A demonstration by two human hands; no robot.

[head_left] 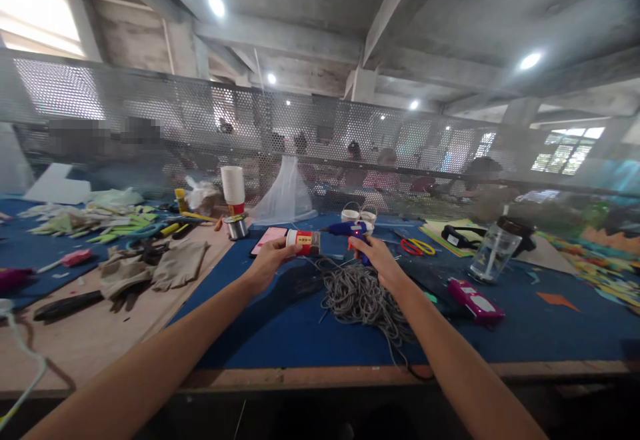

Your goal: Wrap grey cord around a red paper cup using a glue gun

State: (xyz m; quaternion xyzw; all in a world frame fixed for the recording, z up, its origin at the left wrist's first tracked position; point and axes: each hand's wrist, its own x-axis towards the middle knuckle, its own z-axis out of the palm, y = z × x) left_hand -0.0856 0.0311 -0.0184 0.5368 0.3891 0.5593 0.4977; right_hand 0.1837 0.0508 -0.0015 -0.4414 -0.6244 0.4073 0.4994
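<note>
My left hand [271,261] is closed around a paper cup [304,241] with a red printed band, tipped on its side in the air. Grey cord seems to be wound about the cup's right end. In my right hand [376,258] is a blue hot glue gun [345,228] with an orange trigger, its nozzle pointing left at the cup's end. A loose heap of grey cord [357,293] lies on the blue mat below both hands. Behind my left hand a phone [269,241] with a pinkish screen rests on the mat.
A stack of paper cups [233,187], a wire spool [237,227] and two small white baskets [359,215] stand behind. Scissors [417,247], a magenta box [475,301] and a clear drinking bottle [493,251] are on the right. Work gloves [177,265] lie left. A perforated screen [320,140] runs across the back.
</note>
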